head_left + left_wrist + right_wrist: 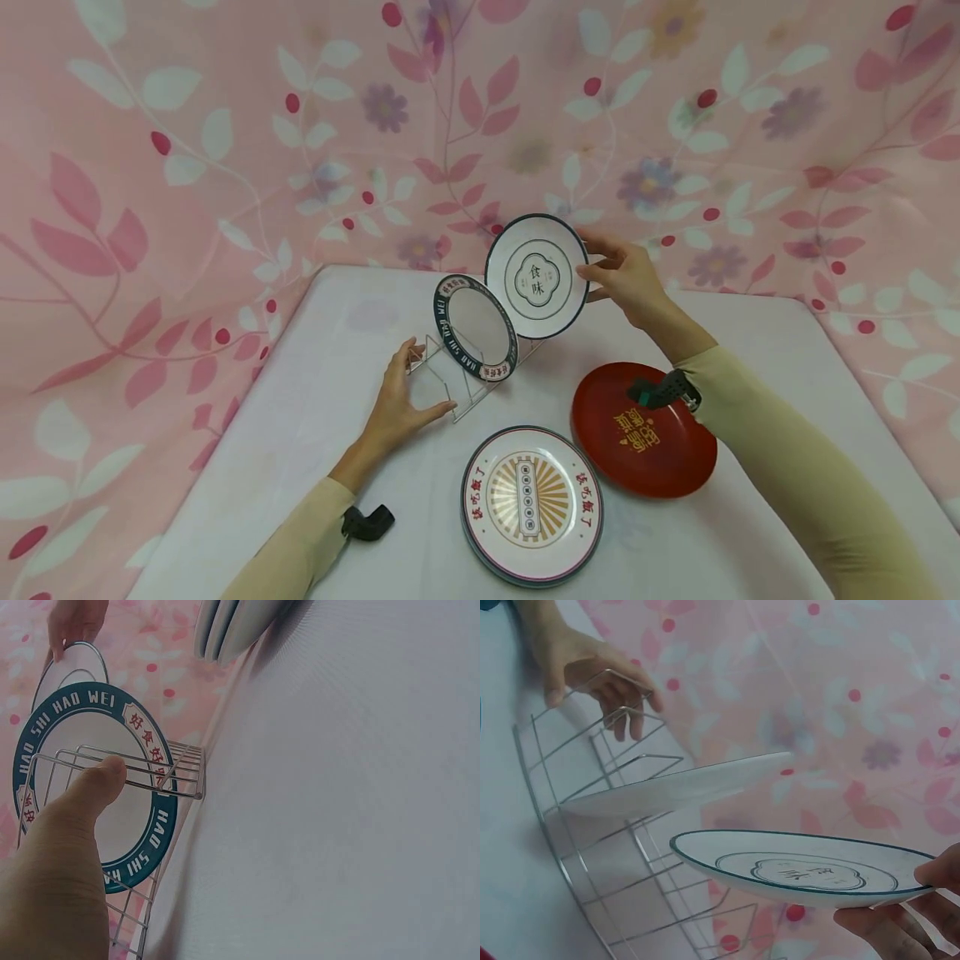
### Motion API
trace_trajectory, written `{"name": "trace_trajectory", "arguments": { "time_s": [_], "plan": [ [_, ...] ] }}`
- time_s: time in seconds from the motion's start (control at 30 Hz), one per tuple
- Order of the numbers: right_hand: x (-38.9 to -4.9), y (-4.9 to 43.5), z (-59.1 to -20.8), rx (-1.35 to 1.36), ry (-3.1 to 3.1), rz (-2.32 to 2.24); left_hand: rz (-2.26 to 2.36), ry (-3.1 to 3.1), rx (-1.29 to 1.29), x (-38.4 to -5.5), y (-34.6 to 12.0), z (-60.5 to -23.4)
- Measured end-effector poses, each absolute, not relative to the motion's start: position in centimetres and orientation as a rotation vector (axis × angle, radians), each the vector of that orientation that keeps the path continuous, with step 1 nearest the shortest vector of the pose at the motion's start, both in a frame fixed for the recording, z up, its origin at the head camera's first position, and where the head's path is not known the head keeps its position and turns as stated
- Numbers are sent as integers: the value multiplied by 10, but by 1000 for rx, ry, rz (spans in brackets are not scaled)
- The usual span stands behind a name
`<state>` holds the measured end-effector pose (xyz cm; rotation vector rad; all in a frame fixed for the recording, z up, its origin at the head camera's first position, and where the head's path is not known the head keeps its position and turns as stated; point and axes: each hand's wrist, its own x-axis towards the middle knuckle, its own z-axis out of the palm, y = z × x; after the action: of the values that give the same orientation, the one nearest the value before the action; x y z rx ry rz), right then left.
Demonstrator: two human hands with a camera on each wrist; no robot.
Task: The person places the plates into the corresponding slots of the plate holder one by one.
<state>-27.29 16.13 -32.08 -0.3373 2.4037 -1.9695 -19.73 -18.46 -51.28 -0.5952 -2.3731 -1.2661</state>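
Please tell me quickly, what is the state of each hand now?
Left hand: closed, holding the wire rack.
Right hand: closed, pinching the thin-rimmed white plate at its edge.

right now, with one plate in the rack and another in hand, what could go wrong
The right hand grips the white plate only at its edge, so it might slip. That plate could also knock the teal-banded plate in the wire rack. The rack, made of thin wire, may shift if the left hand lets go.

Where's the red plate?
In the head view, the red plate lies on the white tabletop, right of centre, beside the plate stack and lower in the picture than the right hand.
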Motion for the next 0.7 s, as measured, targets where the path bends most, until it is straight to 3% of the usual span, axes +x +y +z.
{"name": "trace_trajectory", "arguments": {
  "time_s": [0.7],
  "plan": [
    [-276, 115, -349, -561, 2468, -1779, -1248, -2370, -602, -197, -184, -511]
  ]
}}
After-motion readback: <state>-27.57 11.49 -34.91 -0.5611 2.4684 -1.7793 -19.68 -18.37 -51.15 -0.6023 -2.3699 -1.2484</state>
